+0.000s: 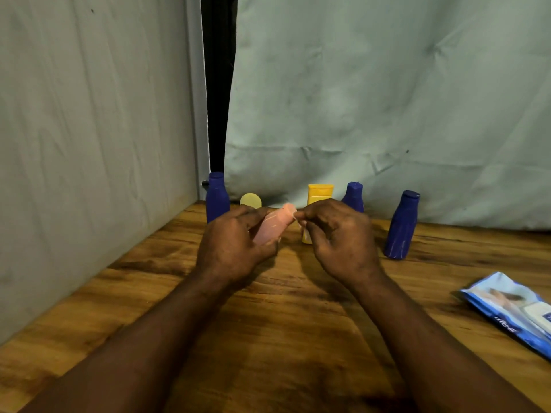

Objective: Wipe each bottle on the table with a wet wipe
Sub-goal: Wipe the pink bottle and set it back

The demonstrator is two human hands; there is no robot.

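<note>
The wiping of one bottle is in hand. In the middle of the frame the left hand (235,242) grips a pink bottle (272,229) of smooth plastic, tilted above the grained wooden table (298,323). The right hand (340,236) pinches at its cap a small pale piece, I think the wet wipe (301,224). Next, the wipe should rub down the rounded body while the bottle is turned. Behind stands a square yellow bottle (319,193), and right of centre a tapered blue bottle (401,226).
</note>
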